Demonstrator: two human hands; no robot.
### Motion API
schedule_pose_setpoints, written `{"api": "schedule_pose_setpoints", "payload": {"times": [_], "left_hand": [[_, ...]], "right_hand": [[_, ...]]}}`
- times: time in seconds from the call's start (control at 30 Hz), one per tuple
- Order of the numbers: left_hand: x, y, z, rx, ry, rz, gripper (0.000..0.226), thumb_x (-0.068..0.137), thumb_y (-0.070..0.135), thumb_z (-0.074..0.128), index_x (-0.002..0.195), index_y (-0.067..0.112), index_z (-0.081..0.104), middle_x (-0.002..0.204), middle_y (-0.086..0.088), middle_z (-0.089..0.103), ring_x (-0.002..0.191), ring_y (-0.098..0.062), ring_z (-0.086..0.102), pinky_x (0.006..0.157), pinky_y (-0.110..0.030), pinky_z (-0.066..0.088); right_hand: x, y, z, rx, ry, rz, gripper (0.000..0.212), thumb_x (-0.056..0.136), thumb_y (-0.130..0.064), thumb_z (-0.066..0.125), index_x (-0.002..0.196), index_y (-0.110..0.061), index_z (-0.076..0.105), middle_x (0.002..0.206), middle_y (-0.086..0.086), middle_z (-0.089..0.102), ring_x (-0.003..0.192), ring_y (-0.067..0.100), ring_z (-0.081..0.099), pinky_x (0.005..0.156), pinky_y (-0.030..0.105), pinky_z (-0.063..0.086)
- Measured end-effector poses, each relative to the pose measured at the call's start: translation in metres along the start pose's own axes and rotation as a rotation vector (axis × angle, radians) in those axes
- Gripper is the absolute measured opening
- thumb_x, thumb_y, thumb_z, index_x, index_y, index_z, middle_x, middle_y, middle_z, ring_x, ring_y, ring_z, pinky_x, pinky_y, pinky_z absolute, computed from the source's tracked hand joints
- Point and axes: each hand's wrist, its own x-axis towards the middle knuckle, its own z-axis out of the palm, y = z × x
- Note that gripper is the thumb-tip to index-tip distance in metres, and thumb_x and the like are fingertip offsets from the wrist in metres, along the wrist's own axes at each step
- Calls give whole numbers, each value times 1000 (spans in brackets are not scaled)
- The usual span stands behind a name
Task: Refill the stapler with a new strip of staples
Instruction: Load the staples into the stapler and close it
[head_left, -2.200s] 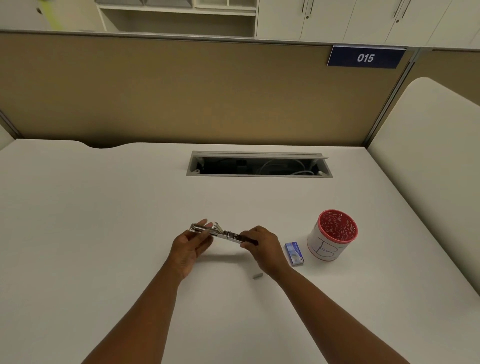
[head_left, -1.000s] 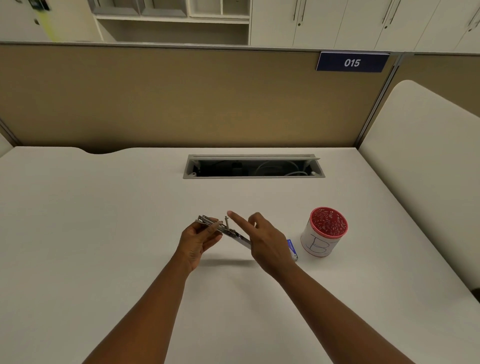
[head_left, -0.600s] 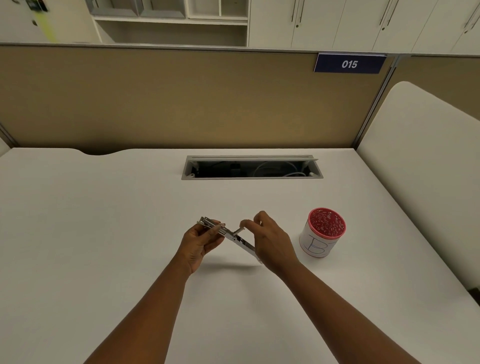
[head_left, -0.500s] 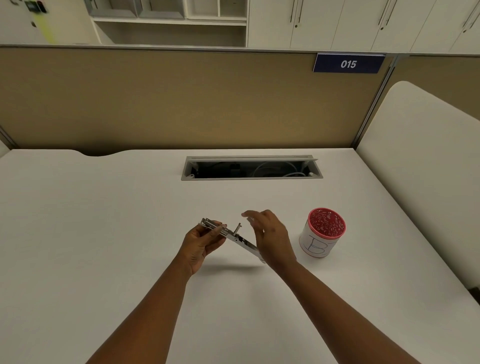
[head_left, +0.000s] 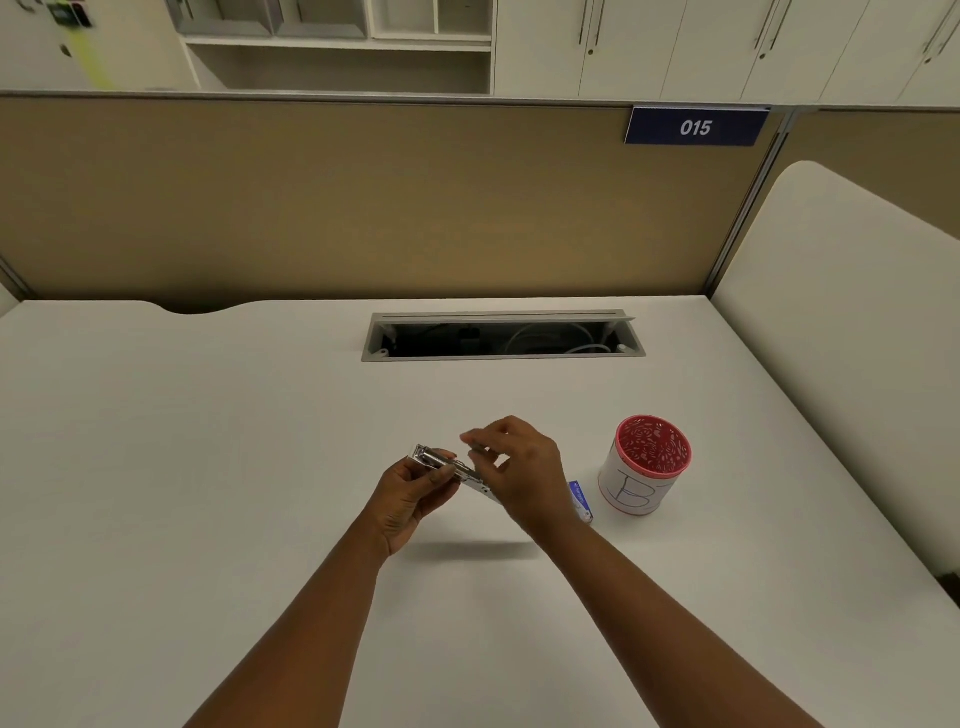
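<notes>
A silver stapler is held above the white desk, opened out and sloping down to the right. My left hand grips its left end from below. My right hand hovers over its middle and right part and hides that end. The thumb and forefinger of that hand pinch a small grey piece right above the stapler's channel; I cannot tell if it is a staple strip or a part of the stapler. A small blue staple box lies on the desk just right of my right wrist.
A white cup with a red patterned top stands right of the box. An open cable slot sits in the desk farther back. A tan partition closes the far edge and a white panel the right side.
My right hand went from gripping the stapler's right end to pointing at and then pinching a small upright piece at its middle. The stapler now tilts down to the right.
</notes>
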Motion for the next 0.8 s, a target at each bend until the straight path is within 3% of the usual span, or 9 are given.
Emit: {"api": "schedule_pose_setpoints", "payload": {"times": [0.17,0.3,0.43,0.5,0.57,0.63,0.73,0.8], "left_hand": [[0,-3,1,10,-20,-2,23,85,-8,52,82,8,67,67,0,76,67,-9,72,60,-17,58],[-1,-3,1,-21,-37,-8,37,85,-9,51,69,14,75,68,0,76,68,-9,72,60,-16,58],[-1,-5,1,-35,-39,-15,44,85,-10,48,65,16,77,67,1,76,67,-7,72,60,-15,57],[-1,-5,1,-31,-38,-3,37,82,-7,54,65,16,77,67,1,76,68,-8,72,60,-14,57],[-4,-3,3,-31,-53,11,16,65,3,68,66,16,77,68,2,76,69,-7,72,61,-14,57],[-4,-4,2,-38,-68,10,14,55,10,72,66,17,77,68,2,76,69,-7,72,61,-13,56],[-1,-8,-1,-62,-60,-14,28,76,-2,59,66,16,77,69,2,76,70,-7,72,61,-13,56],[-1,-9,0,-102,-40,-30,27,77,-1,58,66,14,77,69,0,76,68,-8,72,59,-14,57]], "right_hand": [[-7,-3,2,-235,20,-116,15,77,-17,69,92,-18,72,76,3,75,63,20,67,53,26,52],[-7,-1,6,-226,-41,-22,17,82,-18,64,97,-16,70,79,9,74,79,25,63,68,29,45],[-8,3,10,-171,-144,76,16,86,-21,58,97,-19,70,88,9,73,87,22,57,71,22,31],[-8,2,10,-160,-175,99,16,86,-23,59,97,-21,70,89,8,73,88,21,57,71,22,31],[-6,3,10,-157,-191,116,16,86,-23,59,97,-21,70,92,7,74,90,20,57,72,22,31],[-6,3,10,-164,-209,134,17,87,-24,58,99,-21,70,96,6,74,93,20,57,73,22,33],[-5,2,9,-174,-252,162,19,87,-26,57,101,-21,69,100,5,74,96,21,57,79,28,40],[-3,1,6,-173,-285,163,20,87,-28,58,102,-20,69,101,4,74,95,20,61,80,28,42]]}}
